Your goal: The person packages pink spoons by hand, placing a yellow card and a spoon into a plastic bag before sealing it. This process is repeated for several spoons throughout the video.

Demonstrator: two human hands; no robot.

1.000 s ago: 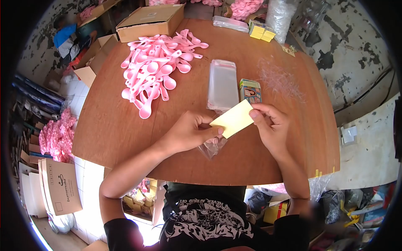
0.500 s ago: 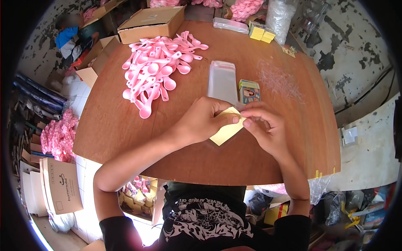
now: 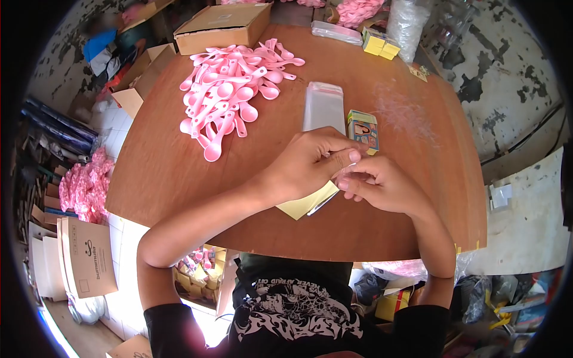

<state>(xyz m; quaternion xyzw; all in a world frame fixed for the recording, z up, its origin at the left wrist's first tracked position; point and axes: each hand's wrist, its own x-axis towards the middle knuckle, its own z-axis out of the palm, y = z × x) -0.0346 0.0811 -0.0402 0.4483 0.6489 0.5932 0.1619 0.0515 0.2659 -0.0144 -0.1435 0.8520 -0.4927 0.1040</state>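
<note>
My left hand (image 3: 313, 162) is closed in a pinch, thumb against fingers. Close beside it, my right hand (image 3: 382, 185) is also closed, its fingertips just below the left thumb. Thin clear plastic film (image 3: 346, 170) shows between the fingertips; its outline is hard to make out. Below the hands a yellow card (image 3: 303, 204) lies tilted near the table's front, partly hidden by my left hand. A stack of clear plastic bags (image 3: 324, 107) lies beyond my left hand. Just behind my right hand stands a small printed box (image 3: 364, 131) with a picture on it.
A heap of pink spoons (image 3: 230, 89) covers the table's (image 3: 179, 191) left side. Loose clear strips (image 3: 409, 116) lie at right. A cardboard box (image 3: 224, 28), yellow boxes (image 3: 381, 43) and a plastic-wrapped roll (image 3: 409, 30) stand at the back. A person (image 3: 101, 51) sits at far left.
The hands have shifted: the left thumb now sits above the right fingertips instead of on the yellow card. The card has moved down and left. The view has tilted slightly.
</note>
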